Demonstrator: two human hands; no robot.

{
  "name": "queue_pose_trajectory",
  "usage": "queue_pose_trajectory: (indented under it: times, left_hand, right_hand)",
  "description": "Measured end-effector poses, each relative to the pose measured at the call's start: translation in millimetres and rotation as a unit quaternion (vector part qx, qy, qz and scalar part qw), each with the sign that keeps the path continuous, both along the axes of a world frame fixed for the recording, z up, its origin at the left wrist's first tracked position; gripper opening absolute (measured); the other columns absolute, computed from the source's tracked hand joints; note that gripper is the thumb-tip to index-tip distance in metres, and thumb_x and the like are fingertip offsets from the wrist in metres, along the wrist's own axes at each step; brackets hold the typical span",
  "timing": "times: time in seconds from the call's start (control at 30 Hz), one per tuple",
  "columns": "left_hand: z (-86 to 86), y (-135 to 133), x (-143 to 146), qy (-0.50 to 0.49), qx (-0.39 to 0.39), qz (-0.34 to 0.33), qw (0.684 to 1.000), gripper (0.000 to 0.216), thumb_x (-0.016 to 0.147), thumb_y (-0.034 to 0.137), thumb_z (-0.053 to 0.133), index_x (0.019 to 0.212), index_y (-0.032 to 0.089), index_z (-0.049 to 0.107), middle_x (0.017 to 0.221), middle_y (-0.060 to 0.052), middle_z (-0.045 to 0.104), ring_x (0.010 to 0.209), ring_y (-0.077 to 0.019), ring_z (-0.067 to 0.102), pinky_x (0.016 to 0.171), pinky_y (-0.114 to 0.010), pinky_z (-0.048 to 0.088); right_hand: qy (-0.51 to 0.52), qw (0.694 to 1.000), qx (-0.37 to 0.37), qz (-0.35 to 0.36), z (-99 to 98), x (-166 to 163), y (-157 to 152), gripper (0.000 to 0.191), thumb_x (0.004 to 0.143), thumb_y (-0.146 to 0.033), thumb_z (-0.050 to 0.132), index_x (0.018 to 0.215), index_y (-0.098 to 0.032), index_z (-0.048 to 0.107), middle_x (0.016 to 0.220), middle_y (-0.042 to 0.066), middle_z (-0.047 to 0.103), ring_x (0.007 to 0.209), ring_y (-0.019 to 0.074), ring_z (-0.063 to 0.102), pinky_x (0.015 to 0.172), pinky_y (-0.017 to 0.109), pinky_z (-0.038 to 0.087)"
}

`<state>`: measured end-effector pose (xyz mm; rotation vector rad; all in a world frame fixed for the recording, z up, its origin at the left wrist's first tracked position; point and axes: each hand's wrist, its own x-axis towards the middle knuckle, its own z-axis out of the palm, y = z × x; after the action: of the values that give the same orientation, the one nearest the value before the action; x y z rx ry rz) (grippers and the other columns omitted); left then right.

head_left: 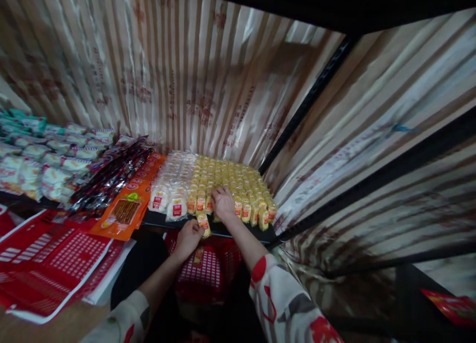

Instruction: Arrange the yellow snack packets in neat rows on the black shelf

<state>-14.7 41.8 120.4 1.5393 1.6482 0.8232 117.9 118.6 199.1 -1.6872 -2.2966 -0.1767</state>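
My left hand [188, 238] pinches a small yellow snack packet [204, 225] with a red label, just in front of the shelf edge. Above and to the right, my right hand [223, 204] reaches in among the rows of yellow snack packets [238, 177]. Its fingertips are at the front of these rows, and whether they grip a packet is hidden. Left of the yellow rows stand clear packets of white snacks [177, 207] with red labels. Below my hands is a red basket [201, 271] with a yellow packet [198, 255] in it.
An orange snack bag [128, 206] overhangs the black shelf [156, 217]. Dark shiny packets [111, 177] and several white bags [55, 179] lie farther left. A second red basket [55, 263] stands lower left. Black metal bars [312, 95] and striped plastic sheeting [186, 75] enclose the back and right.
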Motion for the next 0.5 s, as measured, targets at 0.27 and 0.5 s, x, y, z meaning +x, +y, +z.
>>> queue_pose_trajectory:
  times: [0.27, 0.5]
  left_hand:
    - [-0.2, -1, -1, -0.010, -0.006, 0.008, 1.000, 0.011, 0.076, 0.029, 0.051, 0.071, 0.019, 0.053, 0.074, 0.000, 0.059, 0.073, -0.0137, 0.057, 0.065, -0.022, 0.038]
    - [-6.5, 2, 0, -0.198, -0.044, 0.047, 0.978, 0.014, 0.070, 0.031, 0.055, 0.067, 0.018, 0.053, 0.060, 0.003, 0.056, 0.060, -0.0123, 0.056, 0.059, -0.022, 0.042]
  right_hand:
    - [0.154, 0.988, 0.015, -0.013, 15.6, 12, 4, 0.015, 0.081, -0.019, 0.049, 0.078, -0.021, 0.063, 0.084, 0.003, 0.065, 0.085, 0.0169, 0.054, 0.082, 0.027, 0.037]
    - [0.493, 0.857, 0.062, -0.139, 24.4, 21, -7, 0.020, 0.076, -0.035, 0.050, 0.077, -0.018, 0.058, 0.072, 0.001, 0.063, 0.068, 0.0147, 0.056, 0.069, 0.027, 0.043]
